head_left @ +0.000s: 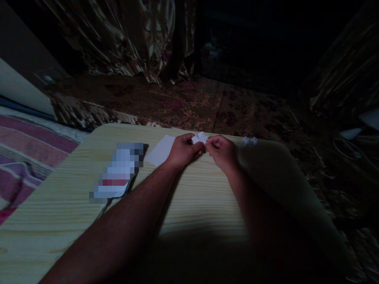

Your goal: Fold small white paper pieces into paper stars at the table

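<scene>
1. Dim room; pale wood table point(192, 205) lit mid-top, patterned rug point(183, 102) beyond, striped blanket point(26, 150) at L.
2. Small white folded paper point(200, 137), multi-pointed, sits at table's far edge, straight ahead, between both hands.
3. L hand point(182, 152): thumb + fingers closed on paper's L side, knuckles up. It covers more of the paper than the R.
4. R hand point(223, 152): fingertips pinched narrow on paper's R edge, wrist bent inward.
5. Both hands equally near and touching it. Paper's long axis runs approx. L-R across the hands; finer shape too dim to tell.
6. Forearms form a V from near edge, meeting at paper.
7. Flat white sheet point(160, 155) just L of L hand; blurred item point(118, 173) further L; small white folded bits point(250, 141) near R hand, apart from it.
</scene>
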A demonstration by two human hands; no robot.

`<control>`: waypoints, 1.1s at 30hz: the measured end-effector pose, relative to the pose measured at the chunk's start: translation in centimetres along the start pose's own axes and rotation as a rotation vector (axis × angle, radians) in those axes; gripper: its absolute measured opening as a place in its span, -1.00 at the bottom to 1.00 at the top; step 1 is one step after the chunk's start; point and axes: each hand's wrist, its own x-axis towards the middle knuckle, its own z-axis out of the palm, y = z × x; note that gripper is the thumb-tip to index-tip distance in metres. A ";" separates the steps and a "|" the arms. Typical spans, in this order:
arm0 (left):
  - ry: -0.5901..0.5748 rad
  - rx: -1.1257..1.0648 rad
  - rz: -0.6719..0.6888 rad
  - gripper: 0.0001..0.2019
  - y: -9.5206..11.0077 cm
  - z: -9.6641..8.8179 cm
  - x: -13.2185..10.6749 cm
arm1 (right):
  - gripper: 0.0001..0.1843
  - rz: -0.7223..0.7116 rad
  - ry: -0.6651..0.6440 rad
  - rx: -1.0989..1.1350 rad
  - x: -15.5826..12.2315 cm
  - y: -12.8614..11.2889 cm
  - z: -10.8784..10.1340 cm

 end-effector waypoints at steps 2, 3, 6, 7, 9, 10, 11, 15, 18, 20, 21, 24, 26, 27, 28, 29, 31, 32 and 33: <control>-0.010 0.020 -0.011 -0.80 0.0 0.0 -0.1 | -0.84 -0.002 0.000 0.000 0.0 0.0 0.0; -0.008 0.029 -0.018 -0.80 0.0 0.0 -0.1 | -0.84 -0.005 0.003 0.000 -0.1 0.0 0.0; 0.005 0.045 -0.028 -0.79 0.0 0.0 -0.2 | -0.85 -0.009 0.007 -0.005 -0.1 0.0 0.0; 0.008 0.049 -0.026 -0.79 -0.1 0.0 -0.2 | -0.85 -0.010 0.006 -0.006 -0.1 0.0 0.0; 0.005 0.060 -0.021 -0.80 -0.1 0.0 -0.2 | -0.85 -0.015 0.002 -0.004 -0.1 0.0 0.1; 0.001 0.068 -0.019 -0.80 -0.1 0.0 -0.2 | -0.86 -0.021 0.002 -0.004 -0.1 0.0 0.2; -0.004 0.076 -0.017 -0.81 -0.1 0.0 -0.2 | -0.86 -0.031 0.004 -0.005 -0.1 0.0 0.2; -0.022 0.096 -0.009 -0.83 0.0 0.0 -0.2 | -0.90 -0.082 0.019 -0.008 -0.1 0.0 0.3; -0.021 0.098 -0.013 -0.84 0.0 0.0 -0.2 | -0.91 -0.090 0.022 -0.024 -0.2 -0.1 0.3; -0.013 0.082 -0.020 -0.85 0.1 0.1 -0.2 | -0.92 -0.097 0.027 -0.042 -0.2 -0.1 0.3; -0.010 0.067 -0.025 -0.85 0.1 0.1 -0.2 | -0.92 -0.108 0.031 -0.052 -0.3 0.0 0.3; -0.008 0.000 -0.045 -0.86 0.2 0.2 -0.2 | -0.93 -0.157 0.032 -0.077 -0.4 0.0 0.3; -0.012 -0.044 -0.058 -0.87 0.4 0.3 -0.2 | -0.91 -0.177 0.013 -0.082 -0.5 0.0 0.3; -0.016 -0.063 -0.063 -0.87 0.4 0.3 -0.1 | -0.90 -0.183 0.004 -0.083 -0.6 0.0 0.3; -0.021 -0.082 -0.069 -0.87 0.5 0.2 -0.1 | -0.89 -0.191 -0.003 -0.087 -0.7 -0.1 0.3; -0.026 -0.099 -0.073 -0.88 0.5 0.2 -0.1 | -0.89 -0.203 -0.009 -0.096 -0.8 -0.1 0.2; -0.038 -0.131 -0.080 -0.88 0.5 0.1 0.0 | -0.88 -0.242 -0.017 -0.134 -0.9 -0.2 0.2; -0.043 -0.144 -0.081 -0.88 0.5 0.1 0.0 | -0.88 -0.262 -0.019 -0.156 -0.9 -0.2 0.1; -0.048 -0.152 -0.082 -0.89 0.5 0.0 0.0 | -0.87 -0.279 -0.021 -0.175 -0.9 -0.2 0.1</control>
